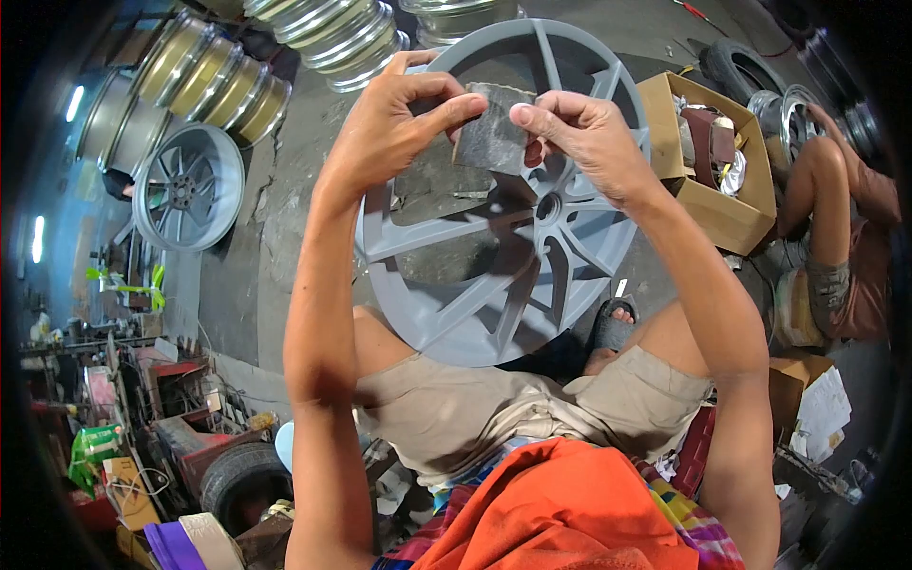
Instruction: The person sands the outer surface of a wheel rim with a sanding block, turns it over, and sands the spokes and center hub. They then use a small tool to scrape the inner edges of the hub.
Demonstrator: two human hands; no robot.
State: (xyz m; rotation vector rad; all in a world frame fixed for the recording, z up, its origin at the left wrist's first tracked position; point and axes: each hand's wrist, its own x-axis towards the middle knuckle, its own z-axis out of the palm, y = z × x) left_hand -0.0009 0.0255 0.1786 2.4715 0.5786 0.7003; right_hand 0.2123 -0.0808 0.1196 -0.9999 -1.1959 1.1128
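Observation:
A worn grey piece of sandpaper (pixel 491 128) is stretched between my two hands, above a wheel rim. My left hand (pixel 404 119) pinches its left edge between thumb and fingers. On the opposite edge, my right hand (pixel 587 138) grips it with the thumb on top and the fingers curled beneath. The grey spoked alloy wheel rim (pixel 456 309) stands tilted in front of me, its lower edge at my lap between my knees. Part of its upper left is hidden by my left hand.
An open cardboard box (pixel 746 214) with mixed items sits to the right, near another seated person (pixel 836 218). Stacked rims (pixel 214 81) and a single grey rim (pixel 190 185) are at left. Tools, a small tire (pixel 249 480) and clutter lie at lower left.

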